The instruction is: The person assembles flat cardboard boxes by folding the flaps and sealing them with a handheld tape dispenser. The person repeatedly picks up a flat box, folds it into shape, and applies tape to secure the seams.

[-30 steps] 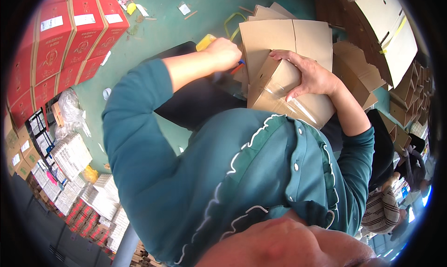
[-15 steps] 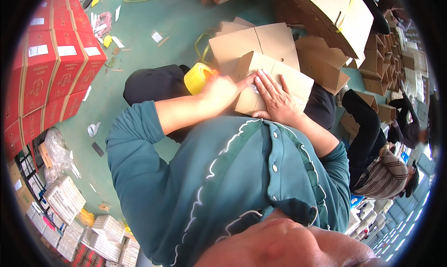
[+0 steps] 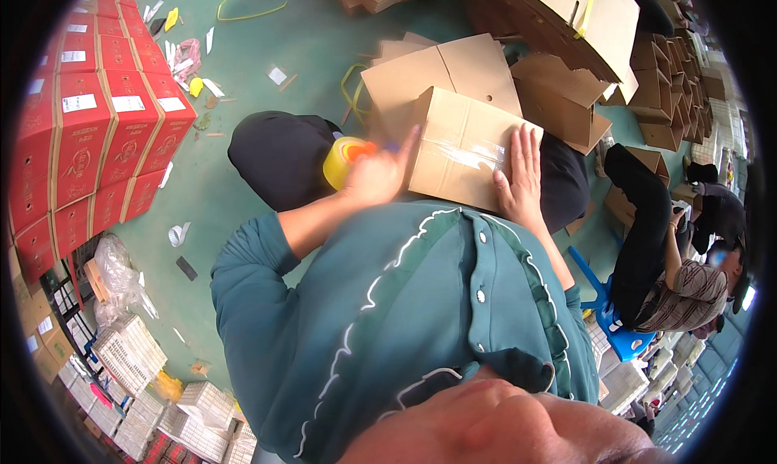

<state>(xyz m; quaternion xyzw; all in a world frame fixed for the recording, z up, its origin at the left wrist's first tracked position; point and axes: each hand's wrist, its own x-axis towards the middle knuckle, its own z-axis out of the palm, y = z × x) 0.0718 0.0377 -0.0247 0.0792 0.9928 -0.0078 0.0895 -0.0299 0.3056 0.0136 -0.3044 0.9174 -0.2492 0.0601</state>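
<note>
A closed brown cardboard box (image 3: 453, 132) rests across my lap, a strip of shiny clear tape (image 3: 477, 153) stuck over its upper face. My left hand (image 3: 378, 173) is wrapped round a tape dispenser with a yellow roll (image 3: 340, 163) and some orange at its core. Its index finger points up along the box's left side; whether it touches the cardboard I cannot tell. My right hand (image 3: 520, 177) lies flat on the box's right end, fingers stretched out and thumb apart, beside the end of the tape.
Flattened cardboard (image 3: 477, 72) lies just beyond the box. Open cartons (image 3: 562, 100) and a strapped cardboard stack (image 3: 566, 19) stand far right. Red cartons (image 3: 85, 140) are piled at left. A person (image 3: 680, 294) sits on a blue stool (image 3: 627, 343) at right. Scraps litter the green floor.
My right hand has slid from the box's middle to its right end, uncovering the tape. My left hand and the dispenser have drawn slightly back from the box, whose top now shows more fully.
</note>
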